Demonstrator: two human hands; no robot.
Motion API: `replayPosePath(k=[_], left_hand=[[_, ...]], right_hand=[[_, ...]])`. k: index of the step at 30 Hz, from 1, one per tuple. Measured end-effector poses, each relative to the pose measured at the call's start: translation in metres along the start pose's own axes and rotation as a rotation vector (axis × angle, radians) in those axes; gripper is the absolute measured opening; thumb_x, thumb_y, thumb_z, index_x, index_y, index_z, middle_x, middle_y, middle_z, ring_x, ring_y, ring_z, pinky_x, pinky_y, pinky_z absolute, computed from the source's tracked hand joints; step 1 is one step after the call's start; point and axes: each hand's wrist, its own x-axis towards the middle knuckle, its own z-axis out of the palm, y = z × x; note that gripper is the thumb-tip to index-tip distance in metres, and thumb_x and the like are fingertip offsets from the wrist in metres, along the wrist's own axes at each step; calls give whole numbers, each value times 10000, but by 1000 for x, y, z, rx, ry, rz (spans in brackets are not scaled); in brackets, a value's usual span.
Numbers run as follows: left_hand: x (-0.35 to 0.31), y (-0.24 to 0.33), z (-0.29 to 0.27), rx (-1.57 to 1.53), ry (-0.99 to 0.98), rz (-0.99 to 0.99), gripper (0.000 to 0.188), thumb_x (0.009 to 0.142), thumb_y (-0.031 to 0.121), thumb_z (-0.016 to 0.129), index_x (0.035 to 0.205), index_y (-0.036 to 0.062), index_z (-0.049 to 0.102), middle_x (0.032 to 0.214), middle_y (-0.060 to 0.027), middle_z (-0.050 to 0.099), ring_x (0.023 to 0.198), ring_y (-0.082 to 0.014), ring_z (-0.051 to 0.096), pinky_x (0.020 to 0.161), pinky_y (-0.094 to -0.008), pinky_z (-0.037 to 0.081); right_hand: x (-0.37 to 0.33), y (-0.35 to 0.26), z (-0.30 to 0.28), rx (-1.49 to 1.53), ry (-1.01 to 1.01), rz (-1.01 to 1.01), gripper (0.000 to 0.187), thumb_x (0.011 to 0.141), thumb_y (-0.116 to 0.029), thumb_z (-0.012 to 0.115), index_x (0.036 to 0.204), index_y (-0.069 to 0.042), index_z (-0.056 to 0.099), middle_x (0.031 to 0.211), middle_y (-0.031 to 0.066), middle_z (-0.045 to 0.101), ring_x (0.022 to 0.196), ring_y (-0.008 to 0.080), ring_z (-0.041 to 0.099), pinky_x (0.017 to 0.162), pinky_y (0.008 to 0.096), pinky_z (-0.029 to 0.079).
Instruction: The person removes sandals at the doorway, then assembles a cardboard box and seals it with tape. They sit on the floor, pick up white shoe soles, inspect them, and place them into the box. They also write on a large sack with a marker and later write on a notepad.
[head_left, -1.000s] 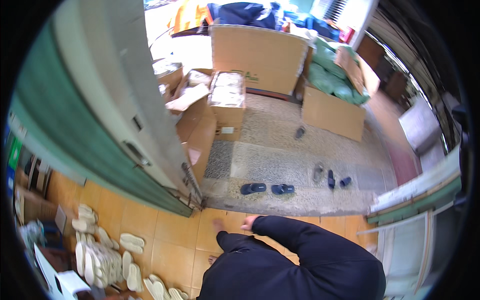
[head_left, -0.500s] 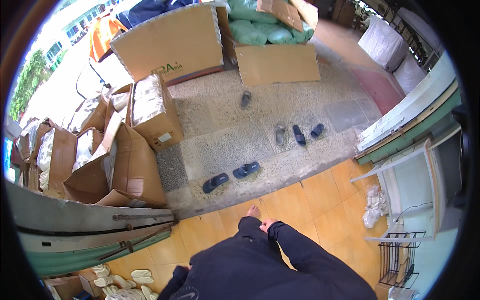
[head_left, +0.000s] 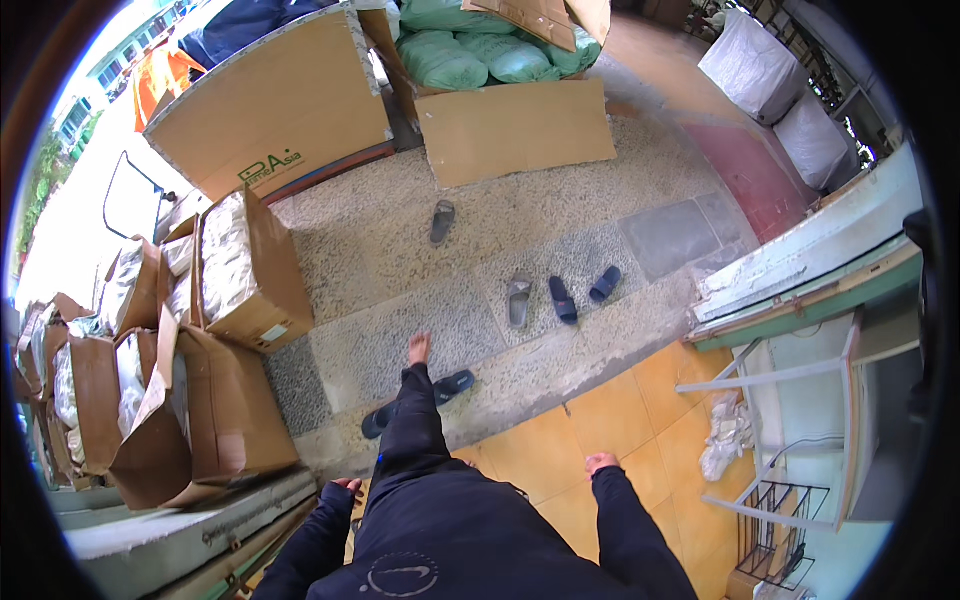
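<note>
Black sleeves lead to a loosely curled, empty left hand beside the trouser leg and a half-curled, empty right hand above orange tiles.

Bare foot: off tiles, now farther out over stone paving, past dark sandals.
Trouser leg: now partly covers them.
Right hand: away from leg, out right.
Left hand: now clearly showing, near left.
</note>
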Motion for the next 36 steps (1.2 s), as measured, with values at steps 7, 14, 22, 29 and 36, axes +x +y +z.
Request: replayPosePath(k=[7,14,22,29,36], left_hand=[[267,156,-47,861,-41,44,446,744,499,732,833,63,714,717,-141,666,672,-246,634,663,-366,509],[429,653,-13,1002,196,746,358,872,442,520,881,126,688,897,-142,660,872,-323,627,796,-412,499],[504,992,235,252,-380,1499,125,767,117,619,666,44,606,625,-94,598,590,-204,570,520,-322,437],[555,1055,224,684,-152,1070,411,811,246,715,1120,1,600,865,-134,642,815,-263,620,711,-380,534],[696,1315,238,39,203,1216,289,877,130,671,1105,-28,589,782,-119,654,664,-185,605,664,-304,525]], right_hand=[[15,-151,5,239,-167,48,211,896,-187,577,963,-1,650,772,111,657,536,190,614,507,318,505],[72,-376,-13,172,-219,83,278,927,-205,525,1088,-13,645,888,127,692,622,213,664,515,341,526],[291,-564,-49,440,-184,58,231,874,-127,570,1013,47,632,807,167,666,644,282,673,568,420,604],[449,-747,-202,364,42,-105,148,846,-129,599,904,-13,669,703,83,658,533,195,630,480,329,503],[508,-821,-330,627,349,-312,236,959,-204,507,1120,-47,581,908,122,678,582,176,641,467,280,485]])
